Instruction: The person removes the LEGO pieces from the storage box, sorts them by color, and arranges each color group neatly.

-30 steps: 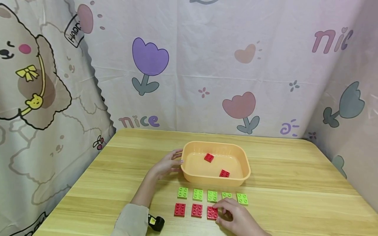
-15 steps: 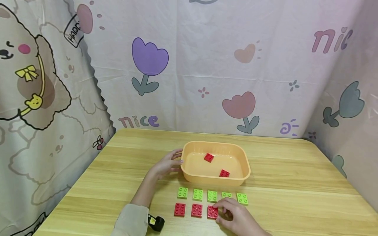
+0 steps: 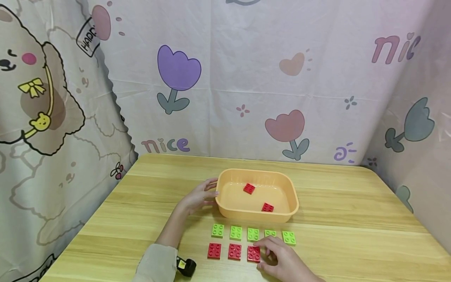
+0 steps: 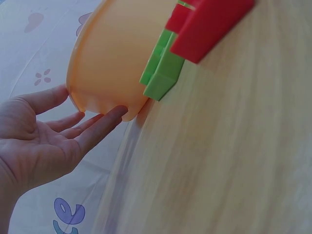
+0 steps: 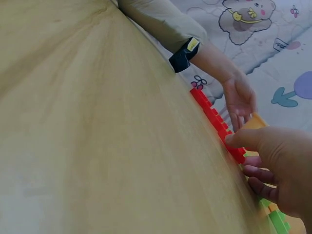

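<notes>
In the head view, the left hand point(image 3: 199, 198) touches the left side of an orange plastic bin point(image 3: 243, 214). Its thumb meets the rim and its extended fingers lie along the outer wall in the left wrist view. The right hand point(image 3: 283, 259) pinches the right end of a red toy brick point(image 3: 252, 254) on the table, thumb at the near side and index finger at the far side. That brick ends a row with two other red bricks, one of them a left brick point(image 3: 214, 250). The other right fingers are curled beneath the palm.
Behind the red row runs a row of several green bricks point(image 3: 236, 233), one partly covered by the right hand. Two red bricks, one a rear brick point(image 3: 249, 188), lie inside the bin. A black wrist device point(image 3: 186, 267) sits at the left sleeve. A printed curtain point(image 3: 225, 98) backs the wooden table point(image 3: 352, 219).
</notes>
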A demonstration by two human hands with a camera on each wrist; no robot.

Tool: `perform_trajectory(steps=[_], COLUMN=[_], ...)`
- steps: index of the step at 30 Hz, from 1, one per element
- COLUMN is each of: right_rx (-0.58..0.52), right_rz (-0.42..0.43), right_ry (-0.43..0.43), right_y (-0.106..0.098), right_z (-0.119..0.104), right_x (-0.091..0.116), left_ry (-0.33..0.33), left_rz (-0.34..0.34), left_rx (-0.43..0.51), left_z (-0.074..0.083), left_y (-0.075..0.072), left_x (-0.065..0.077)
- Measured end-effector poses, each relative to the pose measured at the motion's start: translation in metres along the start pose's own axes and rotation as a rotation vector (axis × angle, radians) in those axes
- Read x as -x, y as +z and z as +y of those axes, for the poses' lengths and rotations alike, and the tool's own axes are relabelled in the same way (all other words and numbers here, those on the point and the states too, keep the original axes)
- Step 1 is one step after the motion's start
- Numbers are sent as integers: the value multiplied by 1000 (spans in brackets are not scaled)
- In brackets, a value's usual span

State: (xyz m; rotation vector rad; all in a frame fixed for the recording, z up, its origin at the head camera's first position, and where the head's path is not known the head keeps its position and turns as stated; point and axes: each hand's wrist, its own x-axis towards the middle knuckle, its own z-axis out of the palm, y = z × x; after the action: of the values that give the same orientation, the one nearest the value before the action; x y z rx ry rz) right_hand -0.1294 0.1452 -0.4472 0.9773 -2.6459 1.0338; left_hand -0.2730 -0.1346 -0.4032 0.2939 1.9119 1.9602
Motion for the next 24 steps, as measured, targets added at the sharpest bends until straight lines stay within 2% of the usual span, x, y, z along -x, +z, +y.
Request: perform_trajectory(steps=[9,17,21,24], right_rx=[-126,-167,-164,-141], right_rz=[-38,63,125,148], right_ry=[88,2,-51,-54], right_y=[-9,-22,-32,-40], right_z=[-5,-7,-8,-9], right_x=[-2,-9,-21,-32], left_ry=[-6,3,5,5], left_rz=[13,13,10,12], left_rx=[5,4,3,-2], left_z=[-1,-3,-2,-2], left_y=[0,-1,-1,-1], left_x=[-1,-1,-2,-2])
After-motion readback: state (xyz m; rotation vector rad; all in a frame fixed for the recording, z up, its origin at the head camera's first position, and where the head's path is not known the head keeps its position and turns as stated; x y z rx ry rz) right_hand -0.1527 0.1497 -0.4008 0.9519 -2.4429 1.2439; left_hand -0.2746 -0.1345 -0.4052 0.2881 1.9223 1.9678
